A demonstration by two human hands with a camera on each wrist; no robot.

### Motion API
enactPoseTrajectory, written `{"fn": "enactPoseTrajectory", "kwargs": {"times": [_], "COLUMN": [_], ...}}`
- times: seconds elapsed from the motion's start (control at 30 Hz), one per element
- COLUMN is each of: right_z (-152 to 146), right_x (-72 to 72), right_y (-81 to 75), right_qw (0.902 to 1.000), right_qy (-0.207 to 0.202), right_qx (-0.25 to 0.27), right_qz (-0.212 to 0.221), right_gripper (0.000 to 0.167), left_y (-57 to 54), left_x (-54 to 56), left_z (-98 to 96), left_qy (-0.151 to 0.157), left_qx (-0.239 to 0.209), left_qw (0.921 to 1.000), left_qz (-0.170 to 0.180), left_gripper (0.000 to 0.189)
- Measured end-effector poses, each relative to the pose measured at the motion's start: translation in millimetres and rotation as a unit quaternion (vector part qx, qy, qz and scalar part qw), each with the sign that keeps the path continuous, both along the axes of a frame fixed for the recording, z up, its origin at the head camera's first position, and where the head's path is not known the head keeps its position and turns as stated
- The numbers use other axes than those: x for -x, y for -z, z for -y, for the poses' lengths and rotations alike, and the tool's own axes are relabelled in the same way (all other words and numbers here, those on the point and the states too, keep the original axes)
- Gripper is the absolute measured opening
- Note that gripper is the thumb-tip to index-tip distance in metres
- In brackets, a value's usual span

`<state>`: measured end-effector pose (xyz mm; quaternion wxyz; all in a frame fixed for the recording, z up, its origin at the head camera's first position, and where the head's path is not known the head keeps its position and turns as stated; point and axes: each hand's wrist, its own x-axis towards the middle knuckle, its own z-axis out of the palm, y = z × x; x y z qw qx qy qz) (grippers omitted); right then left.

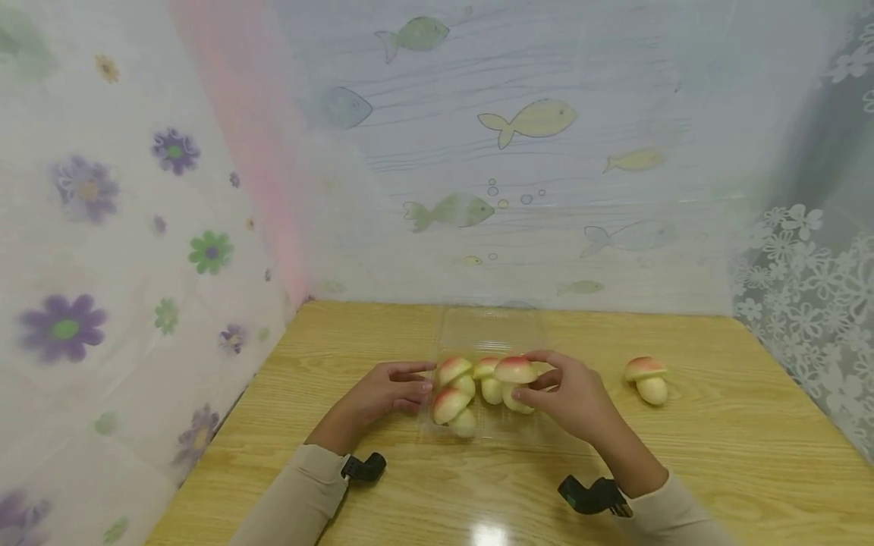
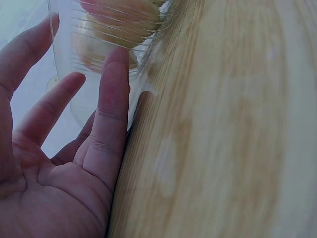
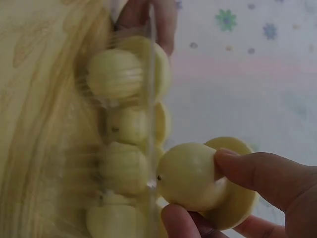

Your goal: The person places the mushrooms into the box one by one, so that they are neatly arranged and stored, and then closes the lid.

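A clear plastic box (image 1: 483,436) with its lid (image 1: 493,327) folded back lies on the wooden table. Several toy mushrooms (image 1: 451,406) with reddish caps and pale yellow stems sit inside it. My right hand (image 1: 576,398) pinches another toy mushroom (image 3: 183,173) between thumb and fingers, at the right part of the box, above the row. My left hand (image 1: 382,396) is at the box's left side, its extended fingers (image 2: 111,99) against the ribbed clear wall (image 2: 116,29). One more toy mushroom (image 1: 647,381) lies on the table, to the right of my right hand.
The wooden table (image 1: 355,334) meets a fish-patterned curtain (image 1: 526,250) at the back. Flower-printed sheeting (image 1: 136,250) hangs on the left, and a white-flowered sheet (image 1: 806,288) on the right. Black wrist mounts (image 1: 592,495) sit on both forearms.
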<state>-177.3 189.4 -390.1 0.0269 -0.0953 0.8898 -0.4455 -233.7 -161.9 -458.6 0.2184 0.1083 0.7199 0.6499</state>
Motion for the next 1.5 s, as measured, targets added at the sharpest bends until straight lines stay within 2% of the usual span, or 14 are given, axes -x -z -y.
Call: {"fn": "enactPoseTrajectory", "kwargs": {"times": [0.63, 1.07, 1.5], "right_z": [26, 33, 32], "right_x": [-7.3, -9.0, -7.9], "right_y": [17.7, 22.7, 25.2], "right_qw": [0.9994, 0.9989, 0.9974], "right_qy": [-0.022, -0.038, -0.056], "right_qx": [-0.015, -0.023, -0.039], "right_qz": [-0.021, -0.016, -0.022], "right_gripper": [0.065, 0.056, 0.057], "left_y": [-0.5, -0.2, -0.3], "left_x": [0.6, 0.0, 0.0], "left_z": [0.4, 0.4, -0.1], "left_qy": [0.0, -0.004, -0.002], "left_qx": [-0.002, 0.0, -0.001], "left_qw": [1.0, 1.0, 1.0], "left_qz": [0.0, 0.0, 0.001], "left_gripper": [0.062, 0.062, 0.061]}}
